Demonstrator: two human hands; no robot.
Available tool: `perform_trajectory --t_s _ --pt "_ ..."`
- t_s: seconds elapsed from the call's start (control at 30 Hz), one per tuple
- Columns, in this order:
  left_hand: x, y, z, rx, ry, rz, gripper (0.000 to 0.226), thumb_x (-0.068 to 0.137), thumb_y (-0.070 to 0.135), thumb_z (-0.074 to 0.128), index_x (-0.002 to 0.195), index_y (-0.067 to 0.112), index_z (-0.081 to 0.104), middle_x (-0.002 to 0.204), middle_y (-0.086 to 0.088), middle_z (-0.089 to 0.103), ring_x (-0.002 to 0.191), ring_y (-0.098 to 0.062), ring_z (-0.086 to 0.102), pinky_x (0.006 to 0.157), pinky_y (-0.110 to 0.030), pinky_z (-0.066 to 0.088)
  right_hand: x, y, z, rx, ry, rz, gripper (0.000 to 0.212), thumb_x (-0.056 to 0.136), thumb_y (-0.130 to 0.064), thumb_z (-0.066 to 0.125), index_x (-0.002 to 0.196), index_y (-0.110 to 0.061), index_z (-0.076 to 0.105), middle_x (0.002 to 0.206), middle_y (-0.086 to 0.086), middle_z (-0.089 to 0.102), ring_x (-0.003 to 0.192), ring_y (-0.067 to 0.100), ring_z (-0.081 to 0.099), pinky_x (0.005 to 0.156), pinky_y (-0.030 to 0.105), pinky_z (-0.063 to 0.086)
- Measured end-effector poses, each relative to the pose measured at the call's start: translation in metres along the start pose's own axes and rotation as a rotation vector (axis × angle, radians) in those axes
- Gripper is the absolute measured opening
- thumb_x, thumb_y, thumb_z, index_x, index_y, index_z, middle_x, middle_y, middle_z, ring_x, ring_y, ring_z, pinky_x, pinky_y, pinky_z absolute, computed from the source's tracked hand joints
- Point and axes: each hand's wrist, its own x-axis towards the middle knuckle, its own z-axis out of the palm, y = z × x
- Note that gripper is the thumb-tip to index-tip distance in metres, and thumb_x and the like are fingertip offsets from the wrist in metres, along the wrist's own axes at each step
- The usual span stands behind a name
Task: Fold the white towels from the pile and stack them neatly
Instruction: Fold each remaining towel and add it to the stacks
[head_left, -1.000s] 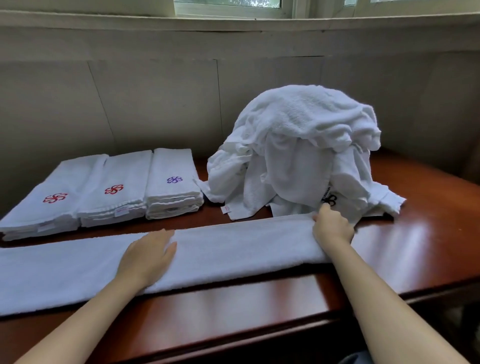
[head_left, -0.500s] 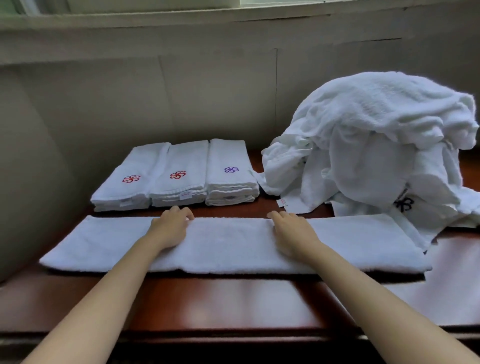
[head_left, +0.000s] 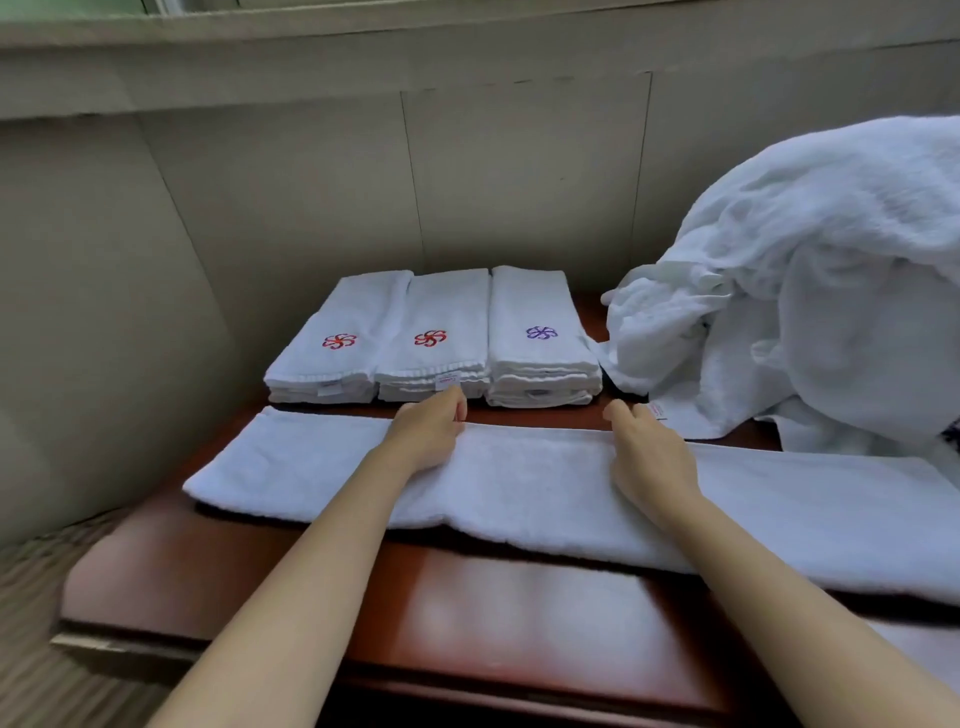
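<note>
The glossy reddish-brown wooden table carries everything, pushed against a pale panelled wall; its near strip is bare wood, which leaves working room in front of the person. On the right rises the big rumpled pile of unfolded white towels — heaped high and kept to one side, presumably so the next towel can be drawn from it without disturbing finished work. Across the table's middle lies the long white towel strip, already narrowed lengthwise into a band that runs left to right, its right end passing out of view; laid flat like this, it looks ready for its crosswise folds. Behind it, against the wall, sit three neat stacks of folded white towels side by side, touching one another — two topped with red pinwheel emblems, one with a purple emblem; emblems face up, seemingly so the stacks match. The left hand rests on the band's far edge, fingers curled at that edge, though whether they pinch the cloth I cannot tell; the right hand lies nearby on the same edge, fingers fairly straight and pressing down; both seem placed to square the edge.
</note>
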Motion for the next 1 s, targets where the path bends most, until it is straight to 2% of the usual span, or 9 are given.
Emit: perform_trajectory --t_s 0.2,0.33,0.4,0.47,0.67,0.73,0.87,0.93,1.0 --pt "0.002 0.001 0.015 0.183 0.201 0.078 0.019 0.098 0.02 0.049 0.116 0.022 0.053 0.112 0.003 0.06 0.11 -0.022 0.049 0.091 -0.034 0.031 -0.003 -0.019 0.002 -0.213 0.085 -0.1 0.034 0.081 -0.001 0.043 0.111 -0.013 0.051 0.111 0.007 0.049 0.1 0.029 0.047 0.083 0.035 0.034" --pt "-0.002 -0.001 0.02 0.281 0.292 0.092 0.018 0.099 0.023 0.046 0.11 0.019 0.06 0.111 -0.001 0.053 0.107 -0.023 0.048 0.078 -0.029 0.034 -0.011 -0.049 0.014 0.028 -0.152 -0.439 0.03 0.094 -0.025 0.044 0.12 -0.015 0.052 0.127 0.005 0.05 0.119 0.026 0.044 0.097 0.034 0.035" --pt "-0.009 -0.005 0.015 0.17 0.283 0.008 0.021 0.098 0.029 0.048 0.113 0.017 0.058 0.114 -0.003 0.049 0.107 -0.023 0.049 0.074 -0.032 0.038 -0.019 -0.061 0.023 0.069 -0.328 -0.432 0.047 0.099 -0.043 0.031 0.14 -0.02 0.037 0.148 0.006 0.032 0.138 0.028 0.026 0.111 0.04 0.022" --pt "-0.019 -0.016 0.006 0.088 0.282 -0.102 0.028 0.098 0.034 0.045 0.117 0.017 0.057 0.12 -0.004 0.047 0.109 -0.025 0.049 0.077 -0.034 0.041 -0.022 -0.063 0.028 0.043 -0.377 -0.4 0.058 0.097 -0.055 0.023 0.149 -0.031 0.019 0.159 0.003 0.011 0.146 0.028 0.006 0.116 0.044 0.006" --pt "-0.069 -0.085 -0.023 0.199 0.327 -0.655 0.051 0.098 0.047 0.037 0.136 0.012 0.042 0.139 -0.015 0.039 0.129 -0.032 0.034 0.104 -0.043 0.029 -0.024 -0.063 0.029 -0.018 -0.398 -0.411 0.066 0.085 -0.075 0.018 0.145 -0.051 0.005 0.16 0.009 0.0 0.146 0.034 -0.004 0.116 0.05 -0.002" --pt "-0.083 -0.1 -0.029 0.072 0.441 -0.807 0.056 0.096 0.044 0.044 0.137 0.006 0.037 0.142 -0.019 0.034 0.131 -0.035 0.03 0.107 -0.044 0.026 -0.025 -0.064 0.029 -0.027 -0.396 -0.414 0.067 0.084 -0.076 0.017 0.145 -0.053 0.005 0.16 0.01 0.0 0.146 0.035 -0.004 0.116 0.051 -0.002" --pt "-0.096 -0.114 -0.047 -0.575 0.782 -1.017 0.063 0.092 0.02 0.055 0.142 -0.004 0.025 0.148 -0.026 0.023 0.134 -0.042 0.028 0.11 -0.046 0.03 -0.024 -0.064 0.029 -0.021 -0.388 -0.414 0.067 0.084 -0.076 0.016 0.145 -0.051 0.006 0.16 0.009 0.001 0.146 0.033 -0.004 0.116 0.051 -0.002" --pt "-0.098 -0.115 -0.056 -0.908 0.818 -1.034 0.06 0.094 0.014 0.051 0.146 -0.002 0.026 0.15 -0.023 0.029 0.137 -0.038 0.033 0.11 -0.044 0.033 -0.023 -0.064 0.029 -0.001 -0.384 -0.41 0.066 0.084 -0.075 0.017 0.145 -0.051 0.008 0.159 0.007 0.002 0.146 0.032 -0.003 0.116 0.05 -0.001" --pt "-0.1 -0.109 -0.06 -1.282 0.747 -0.977 0.048 0.093 0.008 0.053 0.139 0.001 0.041 0.142 -0.017 0.046 0.127 -0.03 0.049 0.094 -0.035 0.047 -0.024 -0.063 0.028 0.014 -0.377 -0.405 0.066 0.085 -0.074 0.017 0.145 -0.049 0.011 0.159 0.005 0.004 0.146 0.031 -0.002 0.116 0.05 -0.001"
